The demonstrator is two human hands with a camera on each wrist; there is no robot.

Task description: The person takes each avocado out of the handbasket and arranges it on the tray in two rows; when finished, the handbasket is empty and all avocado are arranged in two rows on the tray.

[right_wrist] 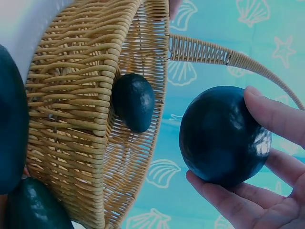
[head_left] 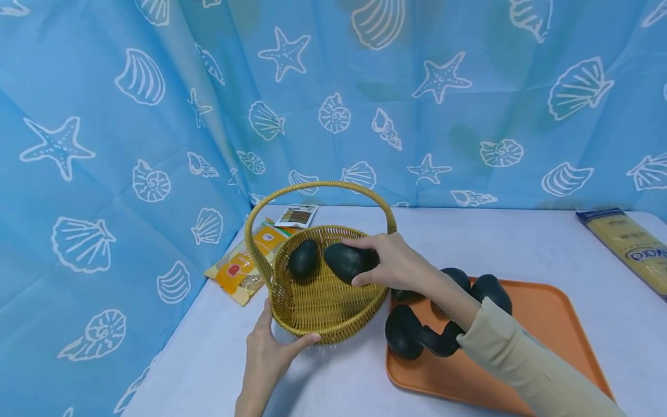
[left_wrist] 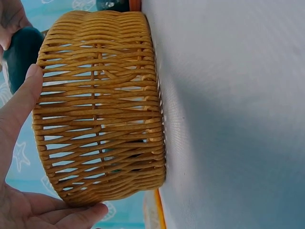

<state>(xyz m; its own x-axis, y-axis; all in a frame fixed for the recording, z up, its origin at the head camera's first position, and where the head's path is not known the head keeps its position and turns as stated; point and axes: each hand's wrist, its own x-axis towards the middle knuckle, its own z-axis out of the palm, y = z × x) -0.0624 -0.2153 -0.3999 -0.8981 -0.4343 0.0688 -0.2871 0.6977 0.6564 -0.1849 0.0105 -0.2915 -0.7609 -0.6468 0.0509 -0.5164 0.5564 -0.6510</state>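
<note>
A dark green avocado (head_left: 345, 263) is in my right hand (head_left: 398, 263), held between thumb and fingers above the right side of a wicker basket (head_left: 325, 301). In the right wrist view this held avocado (right_wrist: 224, 136) hangs apart from the basket's rim. Another avocado (head_left: 303, 259) lies inside the basket on its left. My left hand (head_left: 271, 350) holds the basket's near left side; in the left wrist view its thumb (left_wrist: 26, 98) lies at the rim and the fingers are against the woven wall.
An orange tray (head_left: 542, 324) at the right bears several dark avocados (head_left: 403, 333), partly behind my right forearm. A yellow-orange packet (head_left: 237, 272) and a small white packet (head_left: 297, 215) lie behind the basket. A long yellow package (head_left: 633, 246) lies far right. A blue shell-patterned curtain (head_left: 333, 87) borders the table.
</note>
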